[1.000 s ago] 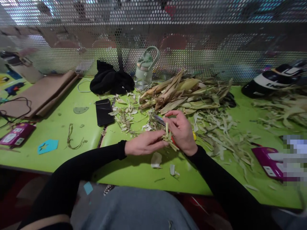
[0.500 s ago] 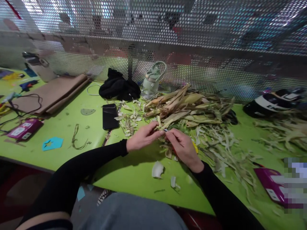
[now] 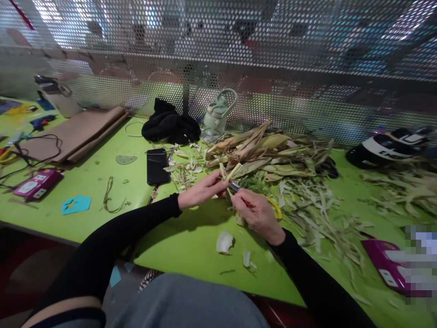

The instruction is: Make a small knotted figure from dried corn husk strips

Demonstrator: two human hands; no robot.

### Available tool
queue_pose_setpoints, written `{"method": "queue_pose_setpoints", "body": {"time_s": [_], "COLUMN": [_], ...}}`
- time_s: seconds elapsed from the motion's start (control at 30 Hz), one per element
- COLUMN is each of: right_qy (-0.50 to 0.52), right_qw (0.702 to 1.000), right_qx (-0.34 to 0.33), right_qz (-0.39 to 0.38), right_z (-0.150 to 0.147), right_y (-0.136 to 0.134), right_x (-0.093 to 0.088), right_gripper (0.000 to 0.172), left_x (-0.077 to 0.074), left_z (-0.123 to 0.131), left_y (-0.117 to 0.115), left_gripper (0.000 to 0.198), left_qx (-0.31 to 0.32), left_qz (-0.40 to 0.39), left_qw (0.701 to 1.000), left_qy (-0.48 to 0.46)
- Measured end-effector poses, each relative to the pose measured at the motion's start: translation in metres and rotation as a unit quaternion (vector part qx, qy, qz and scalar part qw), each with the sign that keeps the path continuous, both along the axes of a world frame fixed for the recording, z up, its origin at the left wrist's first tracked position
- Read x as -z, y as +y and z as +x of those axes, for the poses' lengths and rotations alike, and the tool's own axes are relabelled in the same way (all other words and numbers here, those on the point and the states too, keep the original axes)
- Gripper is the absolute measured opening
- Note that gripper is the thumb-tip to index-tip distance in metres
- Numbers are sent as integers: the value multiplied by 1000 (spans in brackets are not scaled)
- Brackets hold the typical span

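Compared with half a second ago, the right hand [image 3: 256, 212] sits a little lower and nearer, so more of the scissors [image 3: 235, 186] shows between the hands. It is closed around the scissors, a yellow loop emerging at its right side, the metal part aimed left toward the other hand's fingertips; whether the blades are parted, I cannot tell. The left hand [image 3: 204, 189] pinches pale husk strips [image 3: 234, 171], their ends angled up and far, probably to keep them steady and visible beside the metal. Both hands meet above the near-middle of the green table [image 3: 198, 241], likely for easy reach and a good view. The husk pile [image 3: 269, 146] lies just beyond, apparently a handy supply, with shredded strips [image 3: 307, 200] spread to its near right. The phone [image 3: 158, 166] rests left, apart from the handwork.
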State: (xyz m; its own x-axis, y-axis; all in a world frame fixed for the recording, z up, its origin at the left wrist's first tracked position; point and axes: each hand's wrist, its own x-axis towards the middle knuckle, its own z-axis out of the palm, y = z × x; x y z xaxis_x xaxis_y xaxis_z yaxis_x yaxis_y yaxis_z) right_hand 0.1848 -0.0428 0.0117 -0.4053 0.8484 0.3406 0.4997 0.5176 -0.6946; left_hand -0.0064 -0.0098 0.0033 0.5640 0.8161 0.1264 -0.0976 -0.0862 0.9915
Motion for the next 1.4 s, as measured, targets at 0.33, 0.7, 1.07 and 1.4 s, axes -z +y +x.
{"method": "queue_pose_setpoints", "body": {"time_s": [0.33,0.7,1.07,1.4], "right_qy": [131,182,-119,-129], "right_qw": [985,961,991,990], "right_qx": [87,78,62,-4], "right_qz": [-76,-191,24,61], "right_z": [1,5,17,20], "right_y": [11,18,14,16], "right_x": [10,5,-11,-2], "right_gripper": [26,25,25,18], "left_x": [-1,6,-3,-1], "left_z": [7,12,10,8], "left_y": [-9,-11,-14,-14], "left_gripper": [27,14,17,16], "left_qx": [50,63,131,122], "left_qz": [-19,-109,-90,-16], "left_qw": [998,990,974,971], "left_qy": [20,60,162,207]}}
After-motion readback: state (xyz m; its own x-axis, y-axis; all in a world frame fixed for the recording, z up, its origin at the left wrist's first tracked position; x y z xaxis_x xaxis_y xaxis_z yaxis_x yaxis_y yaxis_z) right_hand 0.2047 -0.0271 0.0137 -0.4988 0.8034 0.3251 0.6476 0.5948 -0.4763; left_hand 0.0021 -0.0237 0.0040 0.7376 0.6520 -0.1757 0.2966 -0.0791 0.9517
